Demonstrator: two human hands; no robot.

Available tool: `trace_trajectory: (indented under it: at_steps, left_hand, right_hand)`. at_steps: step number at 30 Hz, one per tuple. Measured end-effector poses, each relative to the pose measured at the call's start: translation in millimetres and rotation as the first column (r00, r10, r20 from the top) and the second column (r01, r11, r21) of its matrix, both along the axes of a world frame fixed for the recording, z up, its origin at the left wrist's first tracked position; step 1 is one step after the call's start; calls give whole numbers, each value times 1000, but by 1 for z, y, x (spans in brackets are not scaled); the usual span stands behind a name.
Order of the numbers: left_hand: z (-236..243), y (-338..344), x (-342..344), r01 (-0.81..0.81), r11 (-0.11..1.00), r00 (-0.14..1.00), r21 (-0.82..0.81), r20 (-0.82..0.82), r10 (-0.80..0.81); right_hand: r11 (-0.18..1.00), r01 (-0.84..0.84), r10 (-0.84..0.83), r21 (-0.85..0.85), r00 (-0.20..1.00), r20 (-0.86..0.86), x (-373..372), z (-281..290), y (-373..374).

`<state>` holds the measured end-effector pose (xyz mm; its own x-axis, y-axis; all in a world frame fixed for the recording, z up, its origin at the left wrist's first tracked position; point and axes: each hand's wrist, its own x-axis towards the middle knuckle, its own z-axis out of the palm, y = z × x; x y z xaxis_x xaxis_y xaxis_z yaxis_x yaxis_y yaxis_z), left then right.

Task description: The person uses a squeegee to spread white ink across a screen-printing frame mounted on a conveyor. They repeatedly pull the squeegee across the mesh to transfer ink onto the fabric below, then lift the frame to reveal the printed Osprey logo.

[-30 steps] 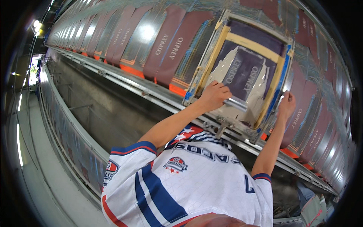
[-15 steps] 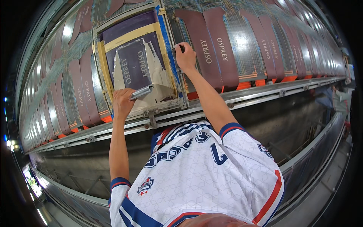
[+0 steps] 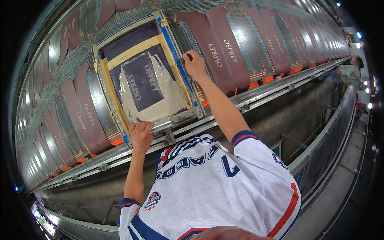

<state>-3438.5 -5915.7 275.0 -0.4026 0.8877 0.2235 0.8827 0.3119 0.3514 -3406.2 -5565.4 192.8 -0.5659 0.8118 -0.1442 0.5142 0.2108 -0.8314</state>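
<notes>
A screen-printing frame (image 3: 185, 76) with yellow and blue tape lies on the long table. Inside it, pale grey ink (image 3: 129, 96) borders a dark printed window of mesh (image 3: 142, 82). My left hand (image 3: 141, 135) is closed on the end of a metal-handled squeegee (image 3: 162, 125), which lies across the near end of the frame. The squeegee's blade is hidden. At the frame's right rail, my right hand (image 3: 195, 66) has its fingers curled against the edge; the fingertips are partly hidden.
Maroon cut pieces (image 3: 226, 52) with pale lettering lie in rows along the table to both sides. A metal rail (image 3: 260, 90) runs along the table's near edge. At the far right a person (image 3: 352, 72) stands by the aisle.
My left hand has drawn the squeegee toward me, to the near end of the frame. Grey ink now coats the area it crossed. My right hand stays at the frame's right rail.
</notes>
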Motion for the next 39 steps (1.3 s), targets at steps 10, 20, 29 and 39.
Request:
trace_trajectory:
  at_steps: [10, 20, 29, 39]
  left_hand:
    - [-23, 83, -143, -58, 998, 988, -15, -142, 55]
    - [4, 133, -226, -63, 989, 991, -135, 110, 78]
    - [-22, 140, -231, -121, 986, 984, -113, 116, 134]
    - [-14, 23, -45, -114, 989, 978, -89, 163, 128]
  right_hand:
    - [935, -334, 286, 117, 908, 307, -9, 35, 27]
    - [649, -757, 760, 72, 650, -22, -121, 97, 11]
    - [445, -857, 763, 258, 514, 392, -160, 61, -23]
    - [415, -831, 828, 371, 514, 223, 24, 65, -129]
